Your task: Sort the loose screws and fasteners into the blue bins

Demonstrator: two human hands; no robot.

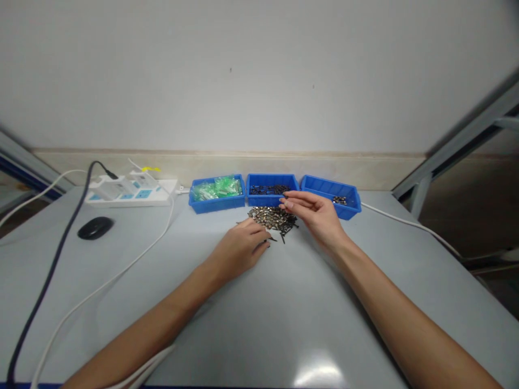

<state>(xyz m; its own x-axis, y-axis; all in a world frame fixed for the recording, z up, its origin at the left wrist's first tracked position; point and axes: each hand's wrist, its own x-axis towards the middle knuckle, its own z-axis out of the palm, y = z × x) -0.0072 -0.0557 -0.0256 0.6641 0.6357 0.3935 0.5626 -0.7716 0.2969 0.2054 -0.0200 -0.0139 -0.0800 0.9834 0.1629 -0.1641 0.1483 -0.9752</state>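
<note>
A heap of small metal screws, some dark and some shiny, lies on the table before the bins. My left hand rests at the heap's left front edge, fingers curled in; dark slim bits show by its fingertips, but its grip is partly hidden. My right hand is raised over the heap's right side, thumb and fingers pinched on a small dark piece that looks like a screw. Its fingertips are by the front right corner of the middle blue bin, which holds dark screws.
The right blue bin holds a few shiny pieces. In the left blue bin lie clear and green plastic bags. A power strip, black mouse, and dark and white cables occupy the left. A wall stands behind.
</note>
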